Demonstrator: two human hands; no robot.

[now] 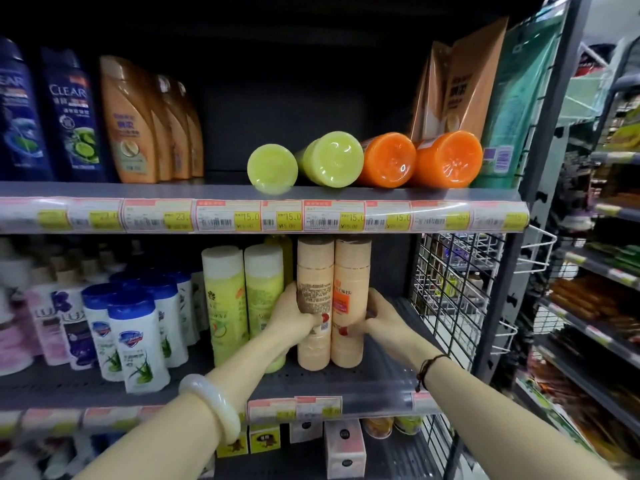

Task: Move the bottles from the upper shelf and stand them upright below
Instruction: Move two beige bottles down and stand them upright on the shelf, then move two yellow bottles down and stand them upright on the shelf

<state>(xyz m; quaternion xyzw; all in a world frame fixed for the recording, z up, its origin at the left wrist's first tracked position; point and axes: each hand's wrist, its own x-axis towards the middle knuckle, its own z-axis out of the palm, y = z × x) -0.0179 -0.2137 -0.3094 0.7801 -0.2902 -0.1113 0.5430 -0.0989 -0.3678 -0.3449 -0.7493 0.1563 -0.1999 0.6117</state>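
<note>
I am seeing both forearms bare, no sleeves showing. The left wrist is wearing a smooth, pale, milky bangle (211,403); the right wrist is wearing a thin dark cord bracelet (429,367) with small beads.

Two green (272,169) and two orange bottles (388,160) lying on upper shelf (138,190); two peach bottles (315,271) upright below.

Grey metal shop shelving (242,192) with a white wire side panel (446,271); dim aisle beyond.

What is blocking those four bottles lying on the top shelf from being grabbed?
Nothing visible: the two green bottles and two orange bottles lie bottoms-out at the open front edge. Both hands are busy below, left hand and right hand around the peach bottles.
</note>
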